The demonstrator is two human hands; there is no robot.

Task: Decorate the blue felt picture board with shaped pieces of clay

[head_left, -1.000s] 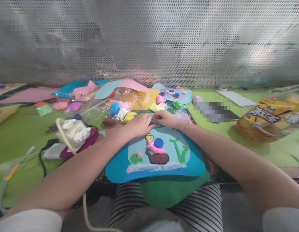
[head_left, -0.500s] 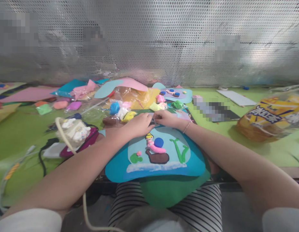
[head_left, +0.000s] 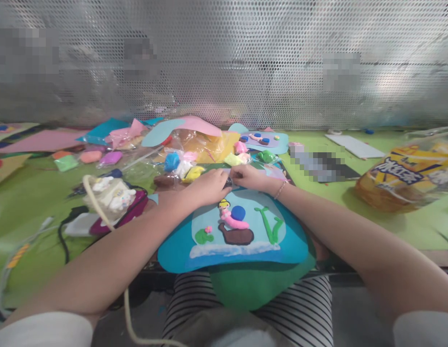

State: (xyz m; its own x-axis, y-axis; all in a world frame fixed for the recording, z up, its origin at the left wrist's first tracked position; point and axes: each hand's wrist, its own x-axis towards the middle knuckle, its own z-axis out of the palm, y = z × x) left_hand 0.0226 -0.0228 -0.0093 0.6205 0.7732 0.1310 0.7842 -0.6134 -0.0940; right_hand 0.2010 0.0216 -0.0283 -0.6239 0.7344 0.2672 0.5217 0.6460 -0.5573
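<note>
My left hand and my right hand meet above the top edge of a blue paper picture, fingers closed. Between the fingertips shows a bit of a small black lump; it may be clay, but most of it is hidden. On the picture lie a clay figure with yellow hair and a pink body, a blue clay disc, a dark brown clay shape, and green clay plant shapes. White and blue bands run along its lower part.
Bagged clay lumps in several colours lie beyond my hands, near a second clay picture. A pale cable and a purple device are at left. A bottle of amber drink lies at right, before a perforated metal panel.
My left fingers have shifted slightly, and less of the black lump shows between the hands now. The right hand and the picture look the same.
</note>
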